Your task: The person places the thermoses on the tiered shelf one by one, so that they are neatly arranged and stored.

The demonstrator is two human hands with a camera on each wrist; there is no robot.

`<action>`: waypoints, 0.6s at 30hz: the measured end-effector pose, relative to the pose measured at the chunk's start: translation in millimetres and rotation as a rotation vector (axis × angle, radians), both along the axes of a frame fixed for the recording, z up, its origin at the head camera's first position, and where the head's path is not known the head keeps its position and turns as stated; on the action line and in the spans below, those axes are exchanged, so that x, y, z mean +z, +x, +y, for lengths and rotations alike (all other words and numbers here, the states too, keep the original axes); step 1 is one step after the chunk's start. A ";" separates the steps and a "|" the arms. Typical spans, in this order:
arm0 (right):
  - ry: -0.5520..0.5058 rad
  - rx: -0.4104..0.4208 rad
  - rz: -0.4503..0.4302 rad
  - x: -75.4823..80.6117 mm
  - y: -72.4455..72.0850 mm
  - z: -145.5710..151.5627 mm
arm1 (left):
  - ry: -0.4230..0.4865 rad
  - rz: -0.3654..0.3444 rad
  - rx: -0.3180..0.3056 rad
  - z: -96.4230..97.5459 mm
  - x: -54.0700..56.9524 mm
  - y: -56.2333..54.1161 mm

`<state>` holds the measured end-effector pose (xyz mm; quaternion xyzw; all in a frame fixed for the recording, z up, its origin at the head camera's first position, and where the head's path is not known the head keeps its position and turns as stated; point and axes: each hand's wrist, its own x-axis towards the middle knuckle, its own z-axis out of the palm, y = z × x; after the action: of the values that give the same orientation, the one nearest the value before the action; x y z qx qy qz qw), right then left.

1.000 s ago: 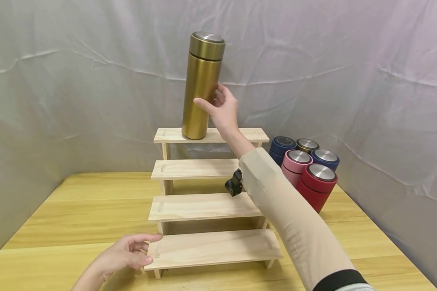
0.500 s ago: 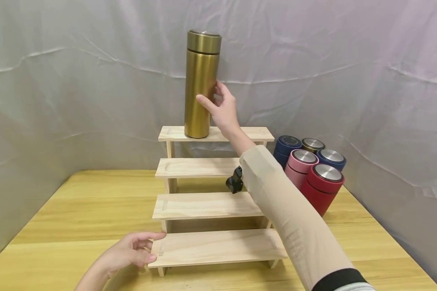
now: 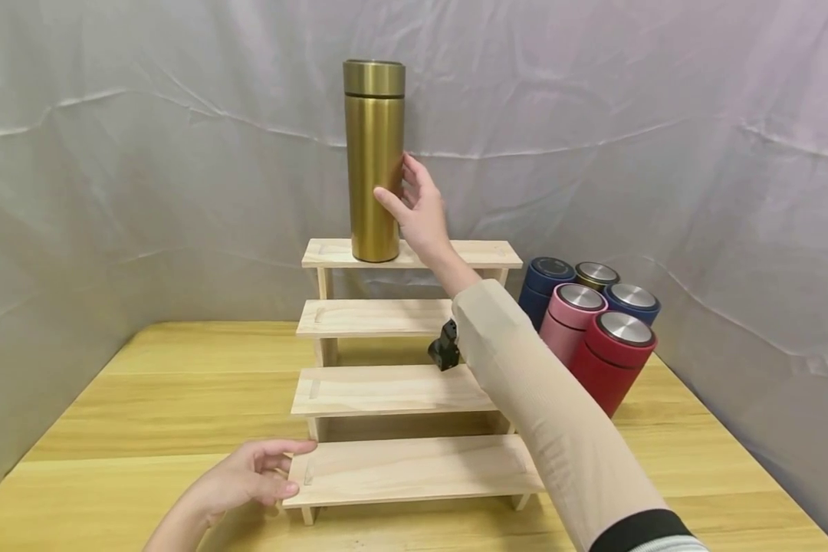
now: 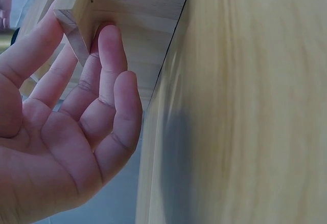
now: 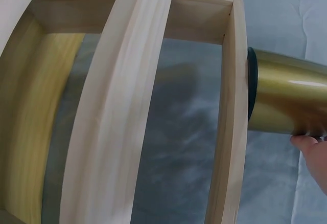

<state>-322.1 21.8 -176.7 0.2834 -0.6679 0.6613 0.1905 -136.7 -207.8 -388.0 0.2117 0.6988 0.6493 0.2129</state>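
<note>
While gold flask [image 3: 376, 165] in right hand [image 3: 422, 213], blue lid's markings [image 3: 552, 267] illegible.

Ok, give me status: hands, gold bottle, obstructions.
Right hand grips gold bottle, upright on top shelf. Left hand grips bottom shelf at its left end. No obstruction seen around bottle.

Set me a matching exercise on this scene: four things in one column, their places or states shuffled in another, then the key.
Things:
1. gold vacuum flask
2. red vacuum flask
3. left hand
4. right hand

Places or states:
A. on the table, beside the pink vacuum flask
B. holding the gold vacuum flask
C. upright on the top shelf
D. at the bottom shelf's left end

Pairs: 1-C, 2-A, 3-D, 4-B
</note>
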 end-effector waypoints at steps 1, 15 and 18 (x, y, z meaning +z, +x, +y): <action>0.016 -0.004 -0.004 -0.5 -0.4 0.8 | 0.001 0.001 -0.002 0.3 0.0 0.0; 0.175 -0.035 -0.096 -0.5 9.9 10.2 | -0.035 -0.003 0.000 -0.8 2.0 -0.6; 0.167 -0.036 -0.124 -3.2 12.9 11.8 | -0.040 -0.013 0.007 -2.5 1.3 0.2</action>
<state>-309.2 33.6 -179.9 0.2446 -0.7363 0.6160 0.1364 -136.5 -210.3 -386.8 0.2007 0.7110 0.6371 0.2196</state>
